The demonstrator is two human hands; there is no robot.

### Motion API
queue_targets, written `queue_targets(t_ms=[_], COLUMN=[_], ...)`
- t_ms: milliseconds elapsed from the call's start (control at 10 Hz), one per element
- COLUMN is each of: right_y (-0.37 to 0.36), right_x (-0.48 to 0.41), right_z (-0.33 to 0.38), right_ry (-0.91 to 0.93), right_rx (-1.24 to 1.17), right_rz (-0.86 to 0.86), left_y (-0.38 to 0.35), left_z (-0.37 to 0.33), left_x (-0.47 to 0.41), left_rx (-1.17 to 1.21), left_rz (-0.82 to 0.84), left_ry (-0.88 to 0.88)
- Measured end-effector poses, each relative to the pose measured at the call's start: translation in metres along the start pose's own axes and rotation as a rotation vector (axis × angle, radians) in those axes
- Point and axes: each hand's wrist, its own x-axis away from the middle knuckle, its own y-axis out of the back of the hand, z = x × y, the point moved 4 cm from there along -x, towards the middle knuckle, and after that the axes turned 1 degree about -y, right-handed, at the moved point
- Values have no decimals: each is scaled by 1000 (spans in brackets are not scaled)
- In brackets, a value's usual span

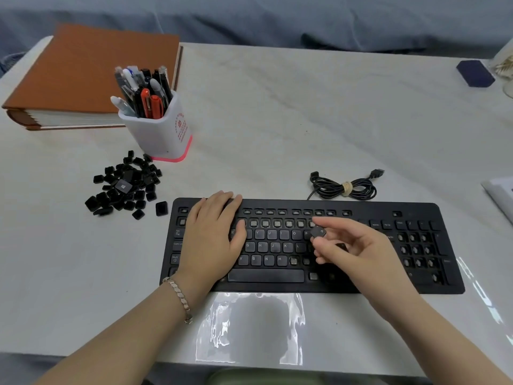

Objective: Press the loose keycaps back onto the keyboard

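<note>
Most letter keys are on the long black plastic keyboard (372, 211), but many spots are bare and a pile of small black keycaps (125, 187) lies beside it; the right hand (361, 247) pinches one keycap (318, 232) above it, the left hand (213, 232) rests flat on it.

We see a pale grey table (305, 107). At centre lies a black keyboard (361, 209), with a clear plastic bag (249, 329) just below it and a coiled cable (344, 187) above. At left are loose keycaps (125, 187), a pen cup (161, 134) and a brown album (91, 70). A dark blue box (475, 73) is at upper right.
</note>
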Motion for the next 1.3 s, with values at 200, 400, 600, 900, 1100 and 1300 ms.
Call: queue_targets(t_ms=[200, 400, 600, 900, 1100, 1300], right_y=[0, 1, 2, 10, 15, 14], right_x=[2, 2, 0, -5, -8, -7], right_z=[-2, -6, -19, -31, -34, -32], right_ry=[91, 132, -143, -135, -101, 90], right_rx=[164, 307, 30, 119, 130, 473], right_rz=[0, 13, 83, -61, -105, -89], left_y=[-1, 0, -1, -1, 0, -1], left_z=[0, 1, 1, 1, 1, 1], left_x=[0, 0, 0, 0, 0, 0], left_rx=[-3, -5, -3, -6, -3, -1], left_rz=[-1, -4, -13, -4, -2, 1], left_ry=[0, 0, -5, 4, 6, 11])
